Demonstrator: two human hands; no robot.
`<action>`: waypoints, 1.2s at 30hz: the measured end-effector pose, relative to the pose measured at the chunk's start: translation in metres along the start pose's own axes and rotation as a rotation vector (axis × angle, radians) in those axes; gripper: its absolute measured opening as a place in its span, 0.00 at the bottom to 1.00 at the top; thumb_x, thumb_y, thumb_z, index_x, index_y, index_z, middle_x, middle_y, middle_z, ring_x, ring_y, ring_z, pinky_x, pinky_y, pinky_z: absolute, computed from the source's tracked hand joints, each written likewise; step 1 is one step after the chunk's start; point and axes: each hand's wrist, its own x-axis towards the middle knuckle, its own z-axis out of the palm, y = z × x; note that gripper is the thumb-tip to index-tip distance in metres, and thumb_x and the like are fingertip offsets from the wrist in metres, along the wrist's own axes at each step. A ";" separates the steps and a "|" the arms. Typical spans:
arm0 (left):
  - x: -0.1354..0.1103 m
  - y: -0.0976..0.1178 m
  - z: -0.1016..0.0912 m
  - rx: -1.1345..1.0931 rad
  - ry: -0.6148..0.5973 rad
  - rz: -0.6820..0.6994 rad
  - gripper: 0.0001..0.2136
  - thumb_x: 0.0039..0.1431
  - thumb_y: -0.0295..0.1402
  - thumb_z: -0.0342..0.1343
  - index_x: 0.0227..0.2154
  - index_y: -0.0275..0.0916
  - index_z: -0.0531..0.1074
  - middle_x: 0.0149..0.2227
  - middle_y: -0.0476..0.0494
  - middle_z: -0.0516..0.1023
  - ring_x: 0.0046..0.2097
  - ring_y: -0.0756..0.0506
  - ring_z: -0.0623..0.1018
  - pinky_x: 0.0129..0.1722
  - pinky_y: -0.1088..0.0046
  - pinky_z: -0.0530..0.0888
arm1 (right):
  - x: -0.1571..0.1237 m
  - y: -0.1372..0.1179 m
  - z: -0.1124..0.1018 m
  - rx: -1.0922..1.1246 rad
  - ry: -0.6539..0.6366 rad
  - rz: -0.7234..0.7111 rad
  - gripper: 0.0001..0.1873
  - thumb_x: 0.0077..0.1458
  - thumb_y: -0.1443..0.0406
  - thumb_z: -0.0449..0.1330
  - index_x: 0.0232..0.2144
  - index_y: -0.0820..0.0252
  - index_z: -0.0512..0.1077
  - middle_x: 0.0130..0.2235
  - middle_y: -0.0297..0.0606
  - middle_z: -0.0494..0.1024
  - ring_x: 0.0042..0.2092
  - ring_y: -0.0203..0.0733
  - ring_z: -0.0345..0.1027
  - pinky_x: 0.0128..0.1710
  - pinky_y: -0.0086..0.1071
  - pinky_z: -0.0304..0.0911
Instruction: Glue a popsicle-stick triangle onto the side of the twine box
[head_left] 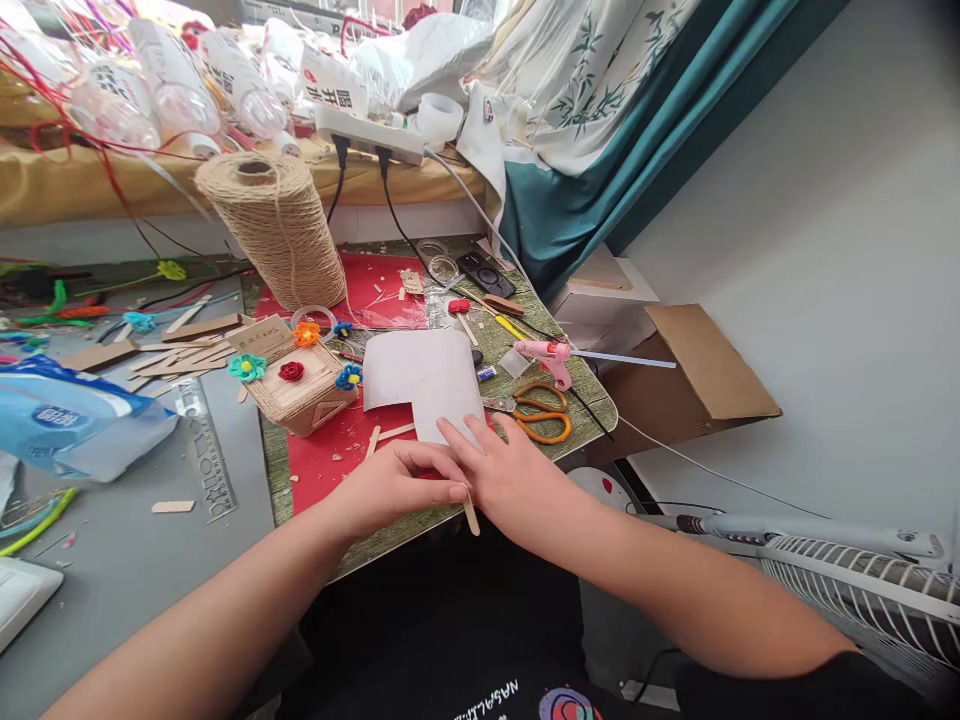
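Note:
A wooden craft stick (pixel 471 515) is pinched between the thumb and fingers of my left hand (pixel 405 478), its lower end pointing down past the table's front edge. My right hand (pixel 504 462) lies right against it, fingers stretched out over the lower part of a white sheet of paper (pixel 424 370); its thumb is hidden. The paper has a step cut in its lower left side and rests over a red sheet (pixel 319 465). To the left stands a small stick-and-twine box (pixel 304 385) decorated with colourful flowers.
Orange-handled scissors (pixel 544 412) and a pink glue gun (pixel 551 358) lie right of the paper. Behind stand a big twine spool (pixel 274 235) and a power strip (pixel 371 135). A clear stencil ruler (pixel 204 450) and loose sticks (pixel 176 350) lie left. A fan (pixel 862 590) stands at right.

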 end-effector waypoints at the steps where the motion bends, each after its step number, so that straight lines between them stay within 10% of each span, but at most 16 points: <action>1: -0.001 0.000 -0.001 0.010 -0.011 -0.014 0.09 0.54 0.40 0.71 0.31 0.38 0.84 0.39 0.40 0.86 0.43 0.41 0.83 0.50 0.64 0.78 | 0.003 -0.001 0.004 -0.015 -0.007 -0.011 0.24 0.56 0.68 0.65 0.56 0.59 0.76 0.70 0.53 0.63 0.66 0.74 0.60 0.63 0.68 0.54; 11: -0.007 0.009 -0.017 0.173 0.128 -0.154 0.13 0.53 0.45 0.70 0.32 0.39 0.85 0.35 0.43 0.86 0.38 0.42 0.82 0.42 0.68 0.76 | 0.033 -0.023 -0.016 -0.246 -0.387 0.016 0.22 0.56 0.62 0.67 0.52 0.68 0.79 0.62 0.66 0.71 0.53 0.70 0.72 0.52 0.60 0.66; 15: -0.003 0.012 -0.025 0.068 0.333 -0.102 0.13 0.51 0.43 0.72 0.27 0.39 0.81 0.31 0.44 0.84 0.36 0.44 0.81 0.39 0.69 0.75 | 0.026 -0.020 -0.030 -0.064 -0.614 0.173 0.09 0.58 0.63 0.68 0.39 0.63 0.82 0.35 0.52 0.83 0.35 0.57 0.78 0.40 0.48 0.70; 19: 0.004 0.006 -0.027 -0.194 0.623 0.140 0.12 0.51 0.42 0.73 0.30 0.40 0.80 0.37 0.44 0.85 0.43 0.43 0.82 0.47 0.67 0.76 | 0.004 -0.013 -0.025 0.323 -0.096 0.345 0.14 0.68 0.68 0.56 0.51 0.59 0.77 0.41 0.47 0.84 0.42 0.51 0.80 0.44 0.44 0.73; 23: 0.005 0.000 -0.014 -0.178 0.564 0.203 0.11 0.53 0.41 0.72 0.32 0.39 0.81 0.40 0.41 0.86 0.45 0.42 0.82 0.50 0.64 0.77 | 0.000 -0.024 0.003 0.890 0.500 0.462 0.30 0.67 0.63 0.60 0.68 0.50 0.58 0.59 0.46 0.76 0.56 0.47 0.75 0.51 0.41 0.75; 27: 0.004 -0.006 -0.012 0.159 0.463 0.219 0.13 0.60 0.44 0.66 0.36 0.39 0.80 0.42 0.40 0.85 0.44 0.41 0.83 0.48 0.61 0.79 | 0.009 -0.023 0.027 1.069 0.502 0.513 0.15 0.69 0.65 0.56 0.57 0.51 0.71 0.45 0.38 0.81 0.43 0.41 0.79 0.45 0.36 0.76; 32: 0.013 -0.022 -0.036 1.092 0.335 0.363 0.19 0.67 0.37 0.58 0.59 0.41 0.73 0.63 0.36 0.75 0.62 0.35 0.75 0.64 0.50 0.68 | 0.005 0.016 0.039 0.660 0.388 0.563 0.14 0.68 0.67 0.56 0.53 0.55 0.76 0.45 0.41 0.82 0.45 0.45 0.77 0.48 0.39 0.72; 36: 0.018 -0.035 -0.042 1.394 0.181 0.320 0.21 0.67 0.37 0.58 0.61 0.42 0.72 0.67 0.39 0.70 0.67 0.36 0.71 0.64 0.53 0.66 | 0.011 0.037 0.056 0.356 0.261 0.382 0.12 0.69 0.69 0.53 0.45 0.61 0.77 0.41 0.45 0.82 0.44 0.48 0.76 0.49 0.40 0.69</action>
